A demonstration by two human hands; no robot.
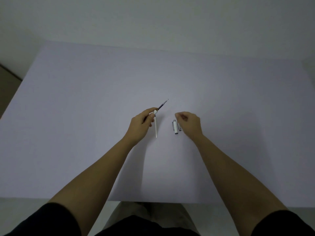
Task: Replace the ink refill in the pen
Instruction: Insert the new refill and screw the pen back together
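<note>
With the left hand (pixel 142 124) pinching the white pen barrel (pixel 155 111) and its protruding dark refill (pixel 163 104) above the tabletop (pixel 85 116), the loosely curled, empty right hand (pixel 188 123) should probably grip the refill near its tip and pull straight.

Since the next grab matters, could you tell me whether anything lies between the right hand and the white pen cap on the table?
Nothing visible does: the right hand hovers just right of the pen cap, with only a small grey part lying beside it.
</note>
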